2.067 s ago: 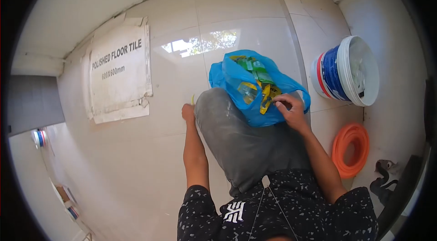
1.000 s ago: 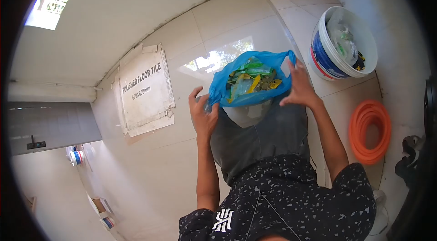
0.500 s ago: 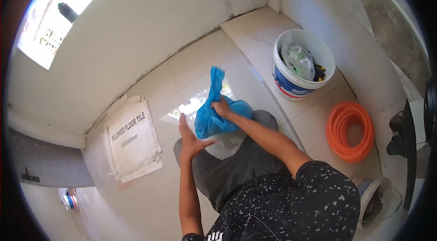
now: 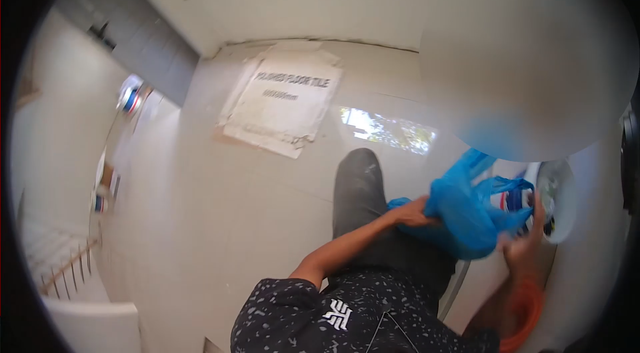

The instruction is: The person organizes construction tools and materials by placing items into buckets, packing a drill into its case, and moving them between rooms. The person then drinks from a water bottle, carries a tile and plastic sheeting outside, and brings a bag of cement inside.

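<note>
A blue plastic bag [image 4: 463,216] is held over my lap, its top loose and a strip of it stretched out to the right. My left hand [image 4: 417,212] is closed on the bag's left side. My right hand [image 4: 523,246], smeared by motion, is at the bag's right edge with a finger pointing up and the stretched plastic at its fingers. Just beyond that hand stands a white bucket [image 4: 565,203] with things inside, partly covered by the hand and the bag.
An orange coiled hose [image 4: 527,320] lies beneath my right forearm. A flattened floor-tile carton [image 4: 283,103] is on the tiled floor near the wall. Farther left are a small bucket [image 4: 131,100] and a railing [image 4: 70,266]. A large blurred patch hides the upper right.
My view has turned left. My left hand, open beforehand, has taken hold of the bag. The bag's twisted neck has loosened, and my right hand has moved from it to the bag's right edge.
</note>
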Action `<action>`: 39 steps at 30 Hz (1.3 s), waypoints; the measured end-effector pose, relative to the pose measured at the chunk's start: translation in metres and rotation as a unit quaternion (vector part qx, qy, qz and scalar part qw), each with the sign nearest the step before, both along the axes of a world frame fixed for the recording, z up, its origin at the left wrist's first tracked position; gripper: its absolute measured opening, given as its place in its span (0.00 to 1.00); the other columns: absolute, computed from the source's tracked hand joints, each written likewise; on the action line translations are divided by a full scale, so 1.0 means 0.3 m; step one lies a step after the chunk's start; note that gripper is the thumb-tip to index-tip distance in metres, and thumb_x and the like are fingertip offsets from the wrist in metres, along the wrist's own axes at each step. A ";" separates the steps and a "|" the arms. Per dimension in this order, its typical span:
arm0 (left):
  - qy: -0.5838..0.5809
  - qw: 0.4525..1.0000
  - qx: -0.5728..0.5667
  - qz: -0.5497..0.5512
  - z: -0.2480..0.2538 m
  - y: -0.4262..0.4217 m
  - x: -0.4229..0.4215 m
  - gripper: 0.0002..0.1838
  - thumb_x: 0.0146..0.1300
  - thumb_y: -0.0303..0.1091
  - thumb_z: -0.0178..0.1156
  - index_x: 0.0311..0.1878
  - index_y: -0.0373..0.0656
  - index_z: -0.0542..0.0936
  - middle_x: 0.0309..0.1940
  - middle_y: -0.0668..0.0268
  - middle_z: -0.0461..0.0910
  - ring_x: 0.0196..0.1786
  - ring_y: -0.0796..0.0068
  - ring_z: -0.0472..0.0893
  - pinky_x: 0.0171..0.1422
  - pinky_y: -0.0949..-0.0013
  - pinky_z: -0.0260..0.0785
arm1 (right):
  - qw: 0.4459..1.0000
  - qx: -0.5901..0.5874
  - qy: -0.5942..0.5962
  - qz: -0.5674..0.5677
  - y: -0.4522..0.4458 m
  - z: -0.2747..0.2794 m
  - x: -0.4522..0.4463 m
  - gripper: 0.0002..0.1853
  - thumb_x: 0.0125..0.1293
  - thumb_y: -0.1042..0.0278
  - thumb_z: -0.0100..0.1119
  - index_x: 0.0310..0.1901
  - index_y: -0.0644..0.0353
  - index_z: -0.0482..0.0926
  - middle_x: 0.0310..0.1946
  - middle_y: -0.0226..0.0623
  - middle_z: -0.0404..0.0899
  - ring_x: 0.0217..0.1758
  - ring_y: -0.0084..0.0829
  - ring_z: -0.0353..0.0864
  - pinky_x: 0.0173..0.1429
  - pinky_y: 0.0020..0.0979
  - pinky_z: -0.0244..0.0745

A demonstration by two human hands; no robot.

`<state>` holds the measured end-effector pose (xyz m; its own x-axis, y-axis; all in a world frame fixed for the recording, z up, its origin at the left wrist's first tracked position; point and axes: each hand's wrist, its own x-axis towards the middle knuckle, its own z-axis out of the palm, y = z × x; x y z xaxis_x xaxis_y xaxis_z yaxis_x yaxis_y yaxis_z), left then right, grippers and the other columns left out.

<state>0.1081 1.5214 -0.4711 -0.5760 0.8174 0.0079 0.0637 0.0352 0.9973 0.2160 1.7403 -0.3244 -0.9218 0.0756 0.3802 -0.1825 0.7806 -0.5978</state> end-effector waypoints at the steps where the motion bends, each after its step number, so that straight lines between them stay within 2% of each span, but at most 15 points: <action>1: -0.047 0.998 0.007 -0.045 -0.022 0.008 0.001 0.23 0.49 0.35 0.61 0.50 0.39 0.71 0.48 0.56 0.73 0.50 0.64 0.72 0.56 0.64 0.61 | 0.996 0.071 0.048 0.037 0.000 -0.004 0.042 0.59 0.31 0.33 0.64 0.62 0.60 0.51 0.58 0.53 0.56 0.59 0.46 0.62 0.55 0.44 0.64; 3: -0.110 0.982 -0.010 -0.150 -0.051 0.051 0.011 0.28 0.50 0.37 0.62 0.54 0.39 0.68 0.52 0.59 0.70 0.52 0.67 0.69 0.59 0.65 0.59 | 0.980 0.135 0.062 0.133 -0.066 -0.041 0.065 0.67 0.24 0.30 0.64 0.65 0.60 0.44 0.61 0.52 0.50 0.62 0.49 0.58 0.56 0.48 0.64; 5: -0.122 0.971 -0.043 -0.202 -0.086 0.102 0.021 0.28 0.50 0.38 0.62 0.54 0.38 0.68 0.53 0.59 0.70 0.53 0.67 0.69 0.59 0.66 0.59 | 0.967 0.195 -0.067 0.149 -0.146 -0.150 0.056 0.64 0.24 0.32 0.67 0.63 0.60 0.50 0.62 0.55 0.50 0.63 0.50 0.55 0.65 0.50 0.46; 6: -0.168 0.960 -0.035 -0.221 -0.135 0.139 0.045 0.28 0.49 0.39 0.61 0.54 0.38 0.69 0.51 0.58 0.71 0.52 0.67 0.70 0.59 0.65 0.59 | 0.966 0.194 -0.064 0.157 -0.161 -0.206 0.042 0.64 0.24 0.32 0.67 0.63 0.60 0.50 0.62 0.55 0.50 0.63 0.50 0.55 0.65 0.50 0.46; 8: -0.208 0.949 -0.021 -0.238 -0.160 0.143 0.044 0.27 0.49 0.39 0.60 0.53 0.37 0.70 0.50 0.57 0.72 0.52 0.66 0.70 0.58 0.65 0.60 | 0.936 0.130 -0.288 0.158 -0.166 -0.298 -0.002 0.60 0.27 0.42 0.71 0.62 0.62 0.51 0.59 0.55 0.57 0.60 0.48 0.61 0.65 0.47 0.46; 14: -0.207 0.965 -0.018 -0.158 -0.105 0.057 0.046 0.29 0.48 0.44 0.60 0.50 0.35 0.72 0.48 0.54 0.73 0.51 0.65 0.71 0.56 0.66 0.62 | 0.908 0.072 -0.388 0.141 -0.168 -0.359 -0.062 0.47 0.28 0.59 0.69 0.56 0.62 0.61 0.42 0.46 0.74 0.48 0.43 0.73 0.56 0.37 0.63; 15: -0.138 0.978 -0.092 -0.124 -0.080 0.050 0.043 0.30 0.46 0.47 0.61 0.49 0.35 0.72 0.47 0.53 0.73 0.50 0.64 0.72 0.56 0.65 0.62 | 0.909 0.071 -0.388 0.137 -0.151 -0.389 -0.074 0.47 0.28 0.59 0.69 0.56 0.62 0.61 0.42 0.46 0.74 0.48 0.43 0.73 0.56 0.37 0.63; 18: -0.010 0.969 -0.235 -0.076 0.035 0.005 0.024 0.36 0.43 0.54 0.64 0.50 0.35 0.71 0.49 0.51 0.71 0.51 0.61 0.71 0.57 0.66 0.62 | 0.936 -0.130 -0.269 0.184 -0.098 -0.454 -0.070 0.40 0.29 0.64 0.66 0.52 0.61 0.66 0.39 0.39 0.76 0.43 0.35 0.75 0.51 0.33 0.68; 19: 0.106 0.980 -0.103 0.133 0.026 -0.022 0.056 0.33 0.42 0.52 0.66 0.47 0.37 0.73 0.45 0.53 0.74 0.47 0.60 0.74 0.54 0.63 0.64 | 0.925 -0.219 -0.260 0.170 -0.083 -0.420 -0.093 0.37 0.30 0.65 0.65 0.50 0.61 0.68 0.39 0.37 0.76 0.42 0.32 0.76 0.51 0.32 0.68; 20: 0.102 0.962 -0.052 0.250 0.028 -0.054 0.046 0.31 0.42 0.48 0.68 0.47 0.38 0.73 0.45 0.54 0.74 0.48 0.60 0.73 0.54 0.62 0.64 | 0.917 -0.283 -0.261 0.105 -0.062 -0.389 -0.087 0.34 0.30 0.67 0.63 0.48 0.62 0.70 0.40 0.35 0.76 0.42 0.27 0.74 0.52 0.31 0.67; 22: 0.216 0.913 -0.057 0.342 0.008 -0.180 -0.042 0.22 0.50 0.38 0.64 0.47 0.39 0.74 0.45 0.57 0.74 0.48 0.62 0.74 0.54 0.65 0.64 | 0.908 -0.326 -0.259 0.057 0.037 -0.376 -0.075 0.31 0.31 0.71 0.62 0.46 0.62 0.72 0.40 0.34 0.76 0.43 0.27 0.74 0.51 0.31 0.68; 25: -0.019 0.903 0.009 0.430 -0.145 -0.369 -0.084 0.16 0.54 0.29 0.59 0.46 0.34 0.73 0.42 0.57 0.76 0.46 0.69 0.75 0.53 0.70 0.66 | 0.875 -0.455 -0.161 -0.044 0.107 -0.224 -0.018 0.27 0.34 0.71 0.61 0.44 0.64 0.72 0.37 0.35 0.76 0.40 0.28 0.75 0.48 0.31 0.69; 28: 0.027 0.889 -0.022 0.457 -0.180 -0.463 -0.052 0.11 0.55 0.27 0.56 0.42 0.35 0.75 0.37 0.60 0.77 0.42 0.73 0.76 0.50 0.71 0.68 | 0.766 -0.623 -0.067 -0.143 0.145 -0.040 0.004 0.26 0.35 0.67 0.63 0.41 0.66 0.74 0.36 0.38 0.77 0.38 0.30 0.75 0.45 0.31 0.70; 34: 0.311 0.843 -0.114 0.424 -0.314 -0.386 -0.058 0.08 0.45 0.28 0.61 0.31 0.42 0.76 0.32 0.61 0.77 0.37 0.63 0.76 0.44 0.65 0.67 | 0.900 -0.372 -0.023 -0.227 0.655 -0.152 -0.110 0.27 0.34 0.65 0.64 0.41 0.66 0.74 0.36 0.40 0.77 0.38 0.31 0.76 0.44 0.31 0.71; 39: 0.287 0.847 -0.075 0.442 -0.277 -0.373 -0.046 0.06 0.46 0.27 0.59 0.30 0.42 0.76 0.31 0.61 0.76 0.38 0.62 0.75 0.44 0.66 0.66 | 0.932 -0.230 -0.081 -0.267 1.063 -0.292 -0.348 0.28 0.33 0.64 0.65 0.41 0.66 0.74 0.37 0.41 0.77 0.39 0.32 0.76 0.44 0.31 0.71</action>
